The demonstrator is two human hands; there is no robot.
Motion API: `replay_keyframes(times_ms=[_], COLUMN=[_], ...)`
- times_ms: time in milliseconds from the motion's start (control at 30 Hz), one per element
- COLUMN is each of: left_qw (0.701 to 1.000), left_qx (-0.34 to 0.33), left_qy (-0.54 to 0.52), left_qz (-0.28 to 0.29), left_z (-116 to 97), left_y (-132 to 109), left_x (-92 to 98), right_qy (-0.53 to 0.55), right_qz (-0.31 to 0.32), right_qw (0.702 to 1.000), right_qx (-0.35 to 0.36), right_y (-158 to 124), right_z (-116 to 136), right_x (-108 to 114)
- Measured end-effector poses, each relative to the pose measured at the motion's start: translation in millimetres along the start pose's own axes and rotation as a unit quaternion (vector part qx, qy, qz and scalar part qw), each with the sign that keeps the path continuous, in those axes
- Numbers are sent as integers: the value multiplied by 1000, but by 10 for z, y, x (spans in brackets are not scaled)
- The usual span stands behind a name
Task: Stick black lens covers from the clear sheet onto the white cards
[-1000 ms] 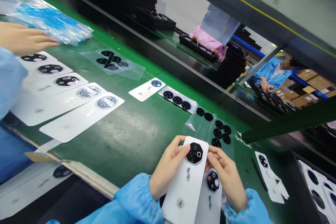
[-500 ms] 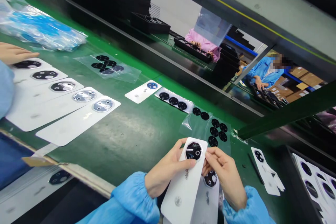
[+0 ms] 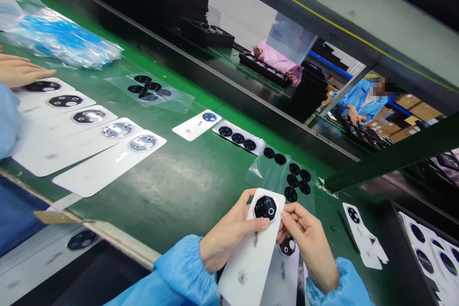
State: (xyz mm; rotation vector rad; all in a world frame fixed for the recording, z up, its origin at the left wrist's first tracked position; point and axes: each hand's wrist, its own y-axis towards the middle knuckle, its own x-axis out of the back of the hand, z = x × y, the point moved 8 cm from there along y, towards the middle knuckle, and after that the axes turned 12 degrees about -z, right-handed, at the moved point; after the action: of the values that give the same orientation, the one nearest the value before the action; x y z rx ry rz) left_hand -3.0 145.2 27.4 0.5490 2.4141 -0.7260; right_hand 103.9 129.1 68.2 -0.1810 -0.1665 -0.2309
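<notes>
My left hand grips a white phone back cover from its left side, the thumb lying just below the black octagonal camera lens plate at its top. The cover is tilted toward me. At its upper right edge, my right hand pinches with thumb and forefinger; the other fingers are curled behind. Beneath the held cover, a second white phone back cover shows, with its own dark camera plate partly hidden by my right hand.
Black lens plates lie on clear film ahead, beside a white strip of more plates. A co-worker's hand rests near fanned white covers at left. A black tray of covers stands right, near a green post.
My hands and the held cover stay nearly still, with only a slight shift in view. Across the bench, the hand of a person in pink has risen.
</notes>
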Motion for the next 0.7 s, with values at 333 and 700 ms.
replay_keyframes(times_ms=[333,700], left_qw=[999,994], left_qx=[-31,-64], left_qy=[19,82], left_qz=[9,21], left_z=[-38,-129], left_y=[-14,-106], left_x=[12,-68], right_qy=[2,5], right_qz=[-19,-78], right_qw=[999,996], right_qx=[-43,-41], right_y=[36,105], right_z=[-98,-285], right_x=[-8,124])
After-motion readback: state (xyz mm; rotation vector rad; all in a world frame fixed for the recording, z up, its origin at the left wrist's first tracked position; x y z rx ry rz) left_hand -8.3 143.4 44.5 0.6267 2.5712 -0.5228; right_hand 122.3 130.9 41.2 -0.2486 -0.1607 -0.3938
